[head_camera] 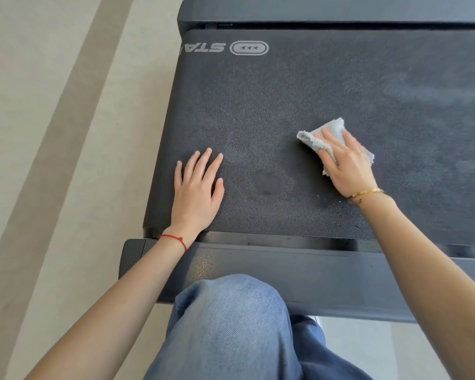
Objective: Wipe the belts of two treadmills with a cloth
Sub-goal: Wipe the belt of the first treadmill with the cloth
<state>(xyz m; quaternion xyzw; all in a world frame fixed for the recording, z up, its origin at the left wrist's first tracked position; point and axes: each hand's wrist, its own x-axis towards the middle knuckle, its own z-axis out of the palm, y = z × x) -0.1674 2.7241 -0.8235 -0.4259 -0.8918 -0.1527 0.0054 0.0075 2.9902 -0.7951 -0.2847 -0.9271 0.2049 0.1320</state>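
While on one belt (299, 105): two hands, left (196, 192), right (346, 167); one cloth (331, 128).

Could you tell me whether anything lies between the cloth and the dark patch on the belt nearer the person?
Nothing visible does. The right hand presses the light blue terry cloth on the dark textured treadmill belt; bare belt runs from it to the dark patch. The left hand lies flat, left of that path.

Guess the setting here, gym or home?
Can't tell which; a workout space of some kind. Cues: a treadmill belt with printed markings, its side rail, and pale smooth flooring beside it.
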